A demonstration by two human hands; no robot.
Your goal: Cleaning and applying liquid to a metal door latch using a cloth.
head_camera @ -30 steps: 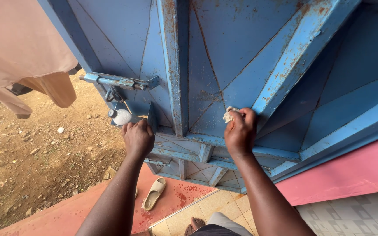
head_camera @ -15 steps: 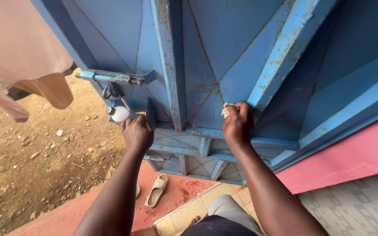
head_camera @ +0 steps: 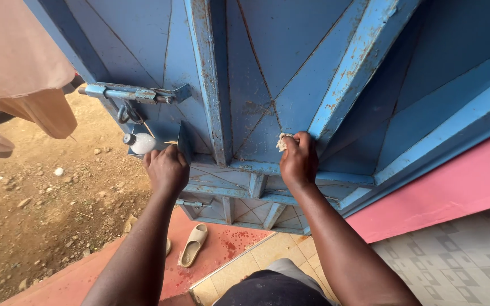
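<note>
Blue metal door point(head_camera: 267, 68), rust-flecked along its raised ribs, filling the upper and centre frame, cut off by the top and right edges.

Right hand point(head_camera: 298, 161) at centre, fingers curled tight around a small pale cloth point(head_camera: 283, 141), pressed against the door where a diagonal rib meets a horizontal one. Most of the cloth hidden inside the fist; only a crumpled corner showing at upper left of the knuckles.

Left hand point(head_camera: 165, 168) left of centre, fingers bent over the edge of a small blue box-like bracket point(head_camera: 168, 137) on the door; fingertips out of sight behind it, so exact hold hard to make out.

Just left of that hand, a white rounded bottle point(head_camera: 138, 143), partly tucked against the bracket. Above it, a sliding bolt point(head_camera: 129, 92) with a hanging loop.

Upper left: tan fabric point(head_camera: 12, 62), cut off by the frame edge. Lower centre: beige sandal point(head_camera: 193, 245) on red floor point(head_camera: 222, 249); a second one mostly hidden behind the left forearm.
</note>
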